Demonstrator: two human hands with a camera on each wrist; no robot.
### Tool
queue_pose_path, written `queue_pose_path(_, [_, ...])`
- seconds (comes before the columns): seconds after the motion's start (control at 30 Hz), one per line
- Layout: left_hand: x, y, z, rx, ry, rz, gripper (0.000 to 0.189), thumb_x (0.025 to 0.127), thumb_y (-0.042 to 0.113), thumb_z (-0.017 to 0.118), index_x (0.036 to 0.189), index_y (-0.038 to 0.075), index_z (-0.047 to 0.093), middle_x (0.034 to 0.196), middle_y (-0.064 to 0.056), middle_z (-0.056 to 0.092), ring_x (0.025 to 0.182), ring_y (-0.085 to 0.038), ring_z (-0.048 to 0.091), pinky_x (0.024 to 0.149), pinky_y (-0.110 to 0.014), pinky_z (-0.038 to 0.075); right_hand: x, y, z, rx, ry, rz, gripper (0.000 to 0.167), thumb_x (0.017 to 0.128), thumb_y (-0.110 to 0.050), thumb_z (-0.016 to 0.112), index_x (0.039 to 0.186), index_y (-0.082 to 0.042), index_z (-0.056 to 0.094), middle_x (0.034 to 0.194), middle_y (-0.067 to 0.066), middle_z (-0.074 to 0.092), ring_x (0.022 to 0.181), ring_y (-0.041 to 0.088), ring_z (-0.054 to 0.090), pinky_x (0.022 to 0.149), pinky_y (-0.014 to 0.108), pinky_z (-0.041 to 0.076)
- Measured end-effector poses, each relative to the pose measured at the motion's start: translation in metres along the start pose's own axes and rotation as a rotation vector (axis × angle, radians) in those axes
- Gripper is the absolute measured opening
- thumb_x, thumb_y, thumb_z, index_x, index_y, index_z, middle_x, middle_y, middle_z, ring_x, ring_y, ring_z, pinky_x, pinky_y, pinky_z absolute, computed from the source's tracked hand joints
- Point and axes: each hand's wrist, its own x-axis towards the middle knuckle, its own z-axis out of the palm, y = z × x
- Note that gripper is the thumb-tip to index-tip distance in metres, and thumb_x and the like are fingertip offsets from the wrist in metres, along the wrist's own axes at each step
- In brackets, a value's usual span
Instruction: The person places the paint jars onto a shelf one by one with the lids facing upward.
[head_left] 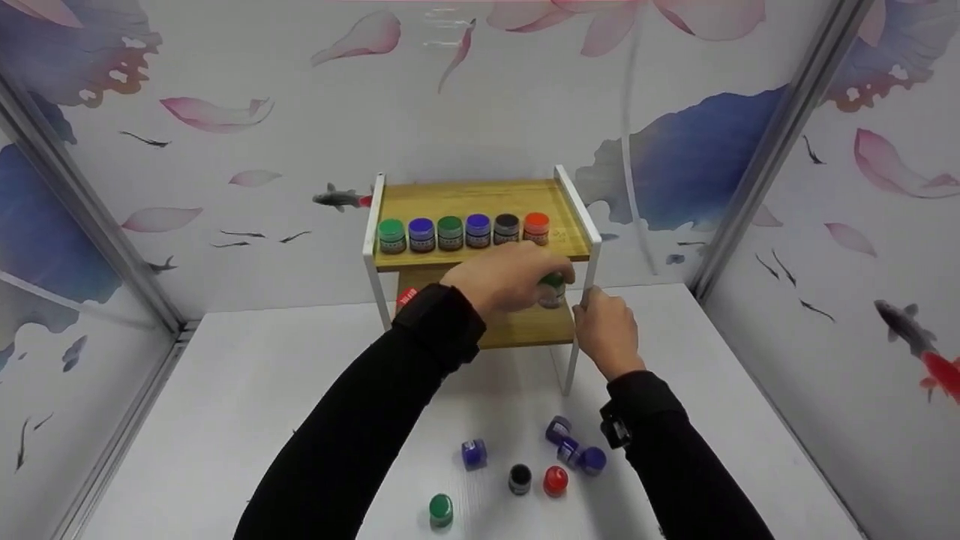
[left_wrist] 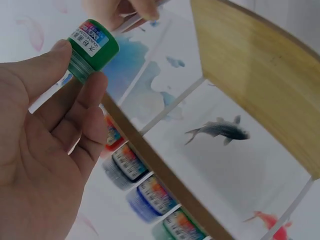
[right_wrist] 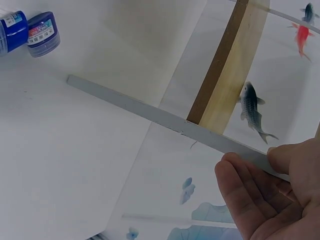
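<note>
My left hand (head_left: 506,279) pinches a small green-lidded paint jar (left_wrist: 97,47) between thumb and fingers, in front of the shelf's top board. My right hand (head_left: 609,334) grips the white front right leg (right_wrist: 125,102) of a small two-tier shelf, thumb on one side and fingers on the other. Along the wooden top board (head_left: 465,196) stands a row of paint jars: a light green jar (head_left: 391,236), a blue jar (head_left: 421,235), a darker green jar (head_left: 450,234), another blue jar (head_left: 478,231), a black jar (head_left: 507,229) and a red jar (head_left: 536,226).
On the white table before the shelf are a blue jar (head_left: 473,454), a black jar (head_left: 520,478), a red jar (head_left: 556,481) and a green jar (head_left: 441,510). Several blue jars (head_left: 558,430) cluster near my right wrist. A red label (head_left: 406,295) shows at the lower board's left.
</note>
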Motion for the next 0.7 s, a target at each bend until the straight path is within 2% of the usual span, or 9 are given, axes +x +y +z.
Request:
queue_pose_path(0.2, [0.017, 0.003, -0.019, 0.063, 0.052, 0.008, 0.029, 0.097, 0.022, 0.060, 0.126, 0.023, 0.063, 0.119, 0.002, 0.068, 0.111, -0.015, 0.061, 0.103, -0.032, 0.046, 0.000, -0.001, 0.000, 0.000, 0.008, 0.006, 0.015, 0.095, -0.012, 0.060, 0.090, 0.002, 0.061, 0.082, 0.022, 0.068, 0.075, 0.037, 0.068, 0.063, 0.047, 0.053])
queue_pose_path(0.37, [0.032, 0.002, -0.029, 0.103, 0.105, 0.013, 0.031, 0.099, 0.021, 0.058, 0.129, 0.021, 0.061, 0.124, 0.000, 0.067, 0.117, -0.019, 0.060, 0.104, -0.033, 0.046, 0.001, -0.002, 0.000, 0.013, 0.009, 0.027, 0.014, 0.095, -0.012, 0.060, 0.091, 0.001, 0.062, 0.082, 0.021, 0.069, 0.075, 0.035, 0.069, 0.062, 0.045, 0.054])
queue_pose_path(0.57, [0.047, -0.001, -0.029, 0.147, 0.178, 0.009, 0.031, 0.098, 0.019, 0.059, 0.129, 0.019, 0.061, 0.125, 0.000, 0.066, 0.117, -0.022, 0.058, 0.106, -0.035, 0.042, 0.000, -0.002, 0.000, 0.029, 0.003, 0.053, 0.014, 0.095, -0.012, 0.060, 0.093, 0.001, 0.064, 0.084, 0.022, 0.070, 0.076, 0.036, 0.069, 0.064, 0.046, 0.055])
queue_pose_path(0.7, [0.058, -0.003, -0.026, 0.225, 0.212, -0.024, 0.032, 0.099, 0.019, 0.057, 0.131, 0.021, 0.061, 0.126, 0.000, 0.066, 0.120, -0.023, 0.057, 0.106, -0.038, 0.038, 0.000, -0.002, 0.001, 0.034, 0.006, 0.066, 0.013, 0.095, -0.013, 0.061, 0.091, 0.000, 0.063, 0.085, 0.021, 0.070, 0.077, 0.036, 0.069, 0.064, 0.046, 0.054])
